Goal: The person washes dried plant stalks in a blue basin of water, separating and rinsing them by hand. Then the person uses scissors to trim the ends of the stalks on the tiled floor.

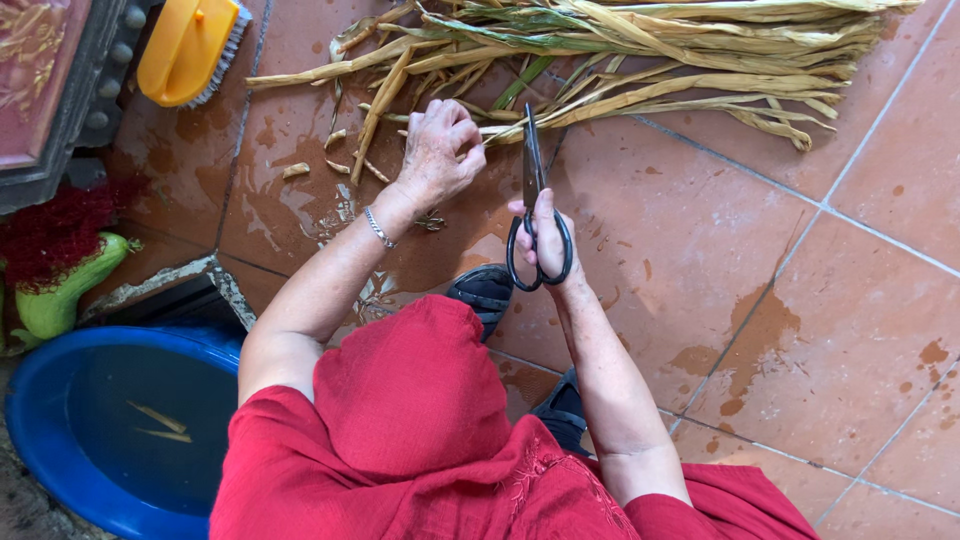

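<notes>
My right hand (545, 235) grips large black scissors (533, 190), the blades pointing up toward a long bundle of dried yellow-green leaves (640, 60) lying across the wet terracotta tiles. My left hand (438, 150) is closed around the cut ends of a few leaves at the bundle's near edge, just left of the scissor blades. A silver bracelet (378, 226) circles my left wrist. Small cut leaf bits (296, 170) lie on the floor to the left of that hand. I wear red clothing (420, 420) and dark sandals (485, 290).
A blue plastic basin (60, 440) holding water and leaf strips stands at the lower left. An orange scrub brush (185, 45) lies at the upper left beside a carved dark frame (60, 100). A green gourd (60, 295) and red fibres (55, 225) rest at the left.
</notes>
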A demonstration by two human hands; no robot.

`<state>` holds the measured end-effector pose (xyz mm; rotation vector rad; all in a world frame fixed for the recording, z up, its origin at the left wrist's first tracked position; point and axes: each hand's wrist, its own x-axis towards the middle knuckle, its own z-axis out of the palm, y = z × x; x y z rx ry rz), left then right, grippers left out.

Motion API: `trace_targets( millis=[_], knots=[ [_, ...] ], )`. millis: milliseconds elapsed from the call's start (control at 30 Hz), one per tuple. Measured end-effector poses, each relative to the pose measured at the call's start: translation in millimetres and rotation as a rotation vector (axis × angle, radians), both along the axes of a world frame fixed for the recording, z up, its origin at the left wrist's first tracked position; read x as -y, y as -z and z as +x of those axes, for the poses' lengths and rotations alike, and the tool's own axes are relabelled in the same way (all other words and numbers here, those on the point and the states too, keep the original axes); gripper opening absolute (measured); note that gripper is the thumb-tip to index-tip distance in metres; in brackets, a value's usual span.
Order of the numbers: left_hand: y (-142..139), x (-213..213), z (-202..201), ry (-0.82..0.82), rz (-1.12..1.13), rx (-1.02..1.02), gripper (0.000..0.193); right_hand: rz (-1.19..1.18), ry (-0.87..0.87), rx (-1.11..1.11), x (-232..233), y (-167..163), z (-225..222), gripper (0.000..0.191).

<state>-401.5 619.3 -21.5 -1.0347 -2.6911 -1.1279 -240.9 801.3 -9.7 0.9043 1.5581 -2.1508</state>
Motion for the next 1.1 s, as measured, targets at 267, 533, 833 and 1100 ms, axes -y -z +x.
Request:
trace_targets(
  millis=[267, 533, 833, 1100],
  knots=[
    [13, 6, 3, 0.082, -0.095, 0.136, 0.009, 0.079, -0.013, -0.04, 12, 11, 25, 0.076],
    [10, 5, 11, 0.189, -0.064, 0.187, 0.008, -0.206, 0.019, 0.006, 5, 24, 14, 0.083],
    [-38, 33, -8, 0.286, -0.797, 0.498, 0.02, -0.057, -0.024, 0.004, -5, 21, 30, 0.078],
    [-23, 34, -34, -0.016, -0.847, 0.216, 0.019, -0.219, 0.121, 0.136, 1, 21, 38, 0.081]
  ],
)
